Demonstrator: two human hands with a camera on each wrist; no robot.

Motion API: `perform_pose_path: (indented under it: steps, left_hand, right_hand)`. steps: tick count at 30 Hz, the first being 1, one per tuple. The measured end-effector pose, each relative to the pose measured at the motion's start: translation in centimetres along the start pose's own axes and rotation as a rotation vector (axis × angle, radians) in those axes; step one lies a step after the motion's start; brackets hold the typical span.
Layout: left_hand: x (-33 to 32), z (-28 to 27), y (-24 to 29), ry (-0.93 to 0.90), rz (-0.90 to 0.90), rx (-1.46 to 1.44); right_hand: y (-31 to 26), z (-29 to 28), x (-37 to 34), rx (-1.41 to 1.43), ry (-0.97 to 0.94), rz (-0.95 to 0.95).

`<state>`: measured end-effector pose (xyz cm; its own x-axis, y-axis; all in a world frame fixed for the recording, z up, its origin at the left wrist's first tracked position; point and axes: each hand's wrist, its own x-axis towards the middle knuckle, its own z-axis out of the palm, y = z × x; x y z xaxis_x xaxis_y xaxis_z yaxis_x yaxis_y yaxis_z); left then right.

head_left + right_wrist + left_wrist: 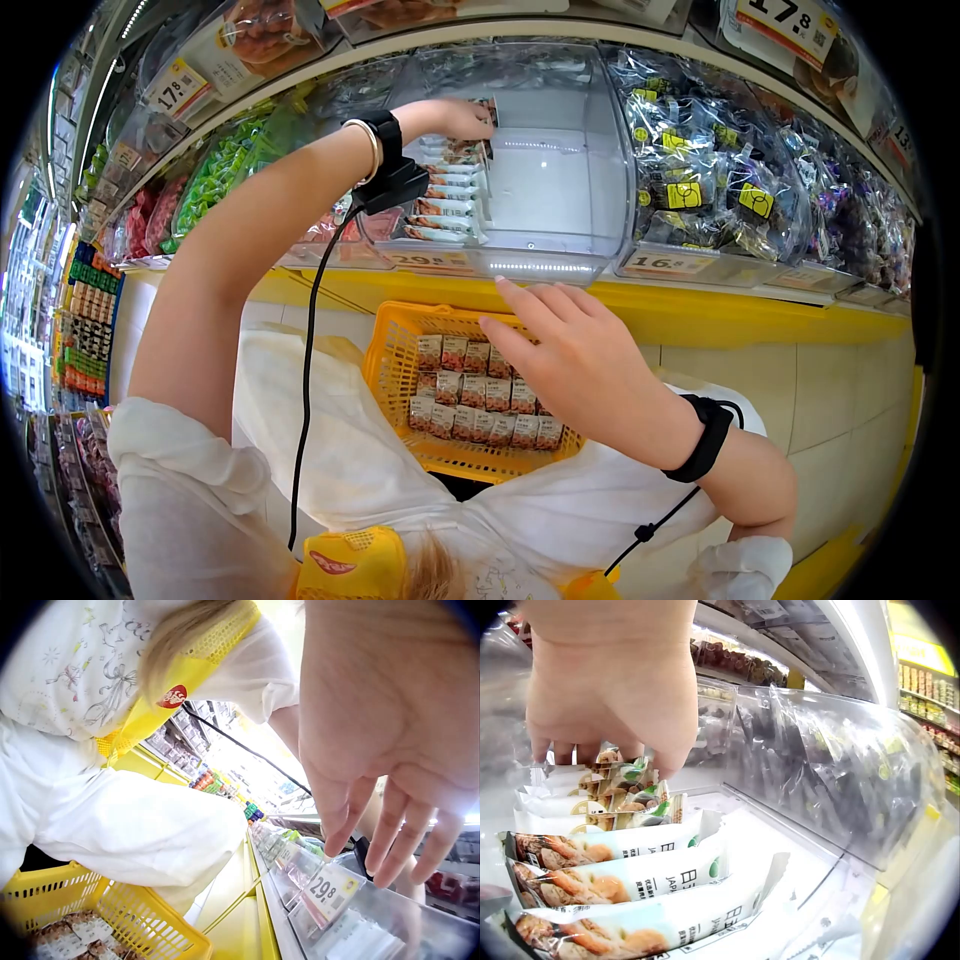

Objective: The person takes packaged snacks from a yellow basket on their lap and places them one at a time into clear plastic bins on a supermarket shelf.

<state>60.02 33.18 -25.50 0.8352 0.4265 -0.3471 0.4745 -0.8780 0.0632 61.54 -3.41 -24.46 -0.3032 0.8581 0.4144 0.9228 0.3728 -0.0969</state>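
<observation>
My left hand [465,118] reaches into a clear plastic bin [560,180] and grips a small snack packet [488,106] at the back of a row. The left wrist view shows the fingers and thumb of that hand [611,712] bent down round the rear packets, fingertips partly hidden. Nearer the front, white snack packets [622,885] with a nut-like picture lie side by side along one side of the bin. My right hand [585,365] hovers between the bin's front and a yellow basket [385,350], its fingers extended and holding nothing.
Rows of similar packets [470,390] stand in the basket, between the person's knees. Neighbouring bins hold green-wrapped sweets [225,170] and dark bags with yellow labels [685,195]. A price tag [330,891] is on the bin's front; shelving [560,25] overhangs the bins.
</observation>
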Motion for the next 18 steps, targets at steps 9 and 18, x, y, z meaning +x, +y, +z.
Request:
perform_pose_path:
  steps: [9,18]
  left_hand:
    - [-2.4,-1.0,1.1,0.021,-0.089,-0.042]
    - [-3.6,-1.0,1.3,-0.057,-0.046,-0.065]
  right_hand:
    - [0.1,0.5,0.0,0.009,-0.05,0.012]
    - [0.3,2.3,0.3,0.004,-0.012,-0.051]
